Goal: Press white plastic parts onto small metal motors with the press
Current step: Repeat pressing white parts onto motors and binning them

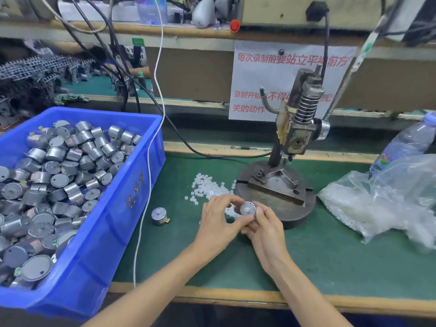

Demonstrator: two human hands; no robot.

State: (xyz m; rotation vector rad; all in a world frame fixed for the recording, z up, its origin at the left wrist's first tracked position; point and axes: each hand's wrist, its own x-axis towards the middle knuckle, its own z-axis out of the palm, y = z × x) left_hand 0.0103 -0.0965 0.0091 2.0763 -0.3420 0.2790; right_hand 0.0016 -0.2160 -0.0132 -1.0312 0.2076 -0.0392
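My left hand (218,223) and right hand (267,228) both pinch one small metal motor (247,208), mid-bench, just before the press base (290,215), beside loose white plastic parts (207,187).

Water bottle (408,140) tilts right of printed notice (259,74).

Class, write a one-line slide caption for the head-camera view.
Left hand and right hand hold a motor before the press, white plastic parts nearby.

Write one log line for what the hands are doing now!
left hand + right hand: hold motor | press fixture: empty | spare motor: on mat
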